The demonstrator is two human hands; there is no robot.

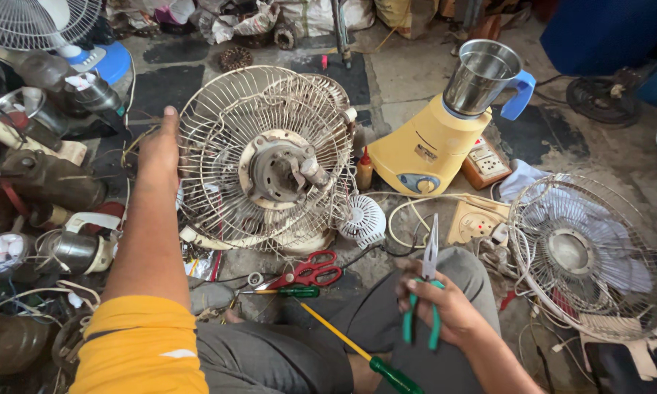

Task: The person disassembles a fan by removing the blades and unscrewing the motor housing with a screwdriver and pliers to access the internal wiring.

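My left hand grips the left rim of a rusty wire fan guard, holding it upright on the floor. The bare fan motor and shaft sit at the guard's centre, facing me. Down by my knee, my right hand is closed around needle-nose pliers with green handles, jaws pointing up. Red-handled scissors and a green-handled screwdriver lie on the floor between my hands. A yellow-shafted screwdriver with a green handle rests across my lap.
A yellow mixer grinder with a steel jar stands behind the fan. Another caged fan lies at the right. Power sockets and cables sit between them. Old motors and metal parts crowd the left side.
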